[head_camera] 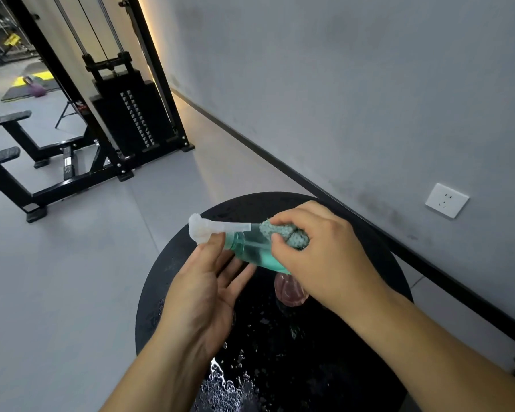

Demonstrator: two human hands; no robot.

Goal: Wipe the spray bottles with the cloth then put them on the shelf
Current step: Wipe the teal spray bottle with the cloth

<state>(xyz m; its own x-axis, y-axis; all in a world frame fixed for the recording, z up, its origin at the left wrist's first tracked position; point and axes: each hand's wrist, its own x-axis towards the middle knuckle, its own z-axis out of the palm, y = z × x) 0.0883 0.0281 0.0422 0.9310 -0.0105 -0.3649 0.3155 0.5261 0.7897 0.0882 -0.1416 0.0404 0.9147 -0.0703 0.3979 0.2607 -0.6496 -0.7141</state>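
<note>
A teal spray bottle (252,248) with a clear white spray head lies tilted over the round black table (369,248), head pointing left. My left hand (204,289) supports it from below, fingers mostly straight, one fingertip under the spray head. My right hand (318,254) grips a bunched teal-and-white cloth (283,233) and presses it against the bottle's body. A pinkish spray bottle (289,291) stands on the table under my right hand, mostly hidden.
Water drops and a puddle (223,382) cover the near part of the table. A grey wall with a white socket (446,200) runs along the right. A black weight-stack machine (131,114) and bench frames stand at the left.
</note>
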